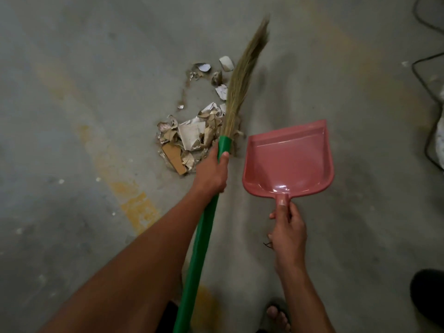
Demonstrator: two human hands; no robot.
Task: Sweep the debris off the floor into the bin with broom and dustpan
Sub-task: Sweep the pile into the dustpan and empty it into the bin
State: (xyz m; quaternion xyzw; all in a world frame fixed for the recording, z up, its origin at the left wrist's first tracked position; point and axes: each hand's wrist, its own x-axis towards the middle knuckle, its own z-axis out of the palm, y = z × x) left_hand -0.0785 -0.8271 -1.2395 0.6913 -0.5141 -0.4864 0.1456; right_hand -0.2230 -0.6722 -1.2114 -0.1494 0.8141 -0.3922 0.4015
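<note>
Debris [189, 138] of torn paper and cardboard lies heaped on the concrete floor [72, 92], bristles beside it. Left hand [212, 173] grips the green broom [206, 224]; right hand [287, 233] clasps the pink dustpan [288, 162] handle.

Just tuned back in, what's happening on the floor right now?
A person is sweeping up. The left hand grips the green handle of the broom, whose bristles lie along the right side of a pile of torn paper and cardboard scraps on the concrete floor. The right hand holds the pink dustpan by its handle, to the right of the pile. The dustpan holds nothing yet, and no bin is in view.
</note>
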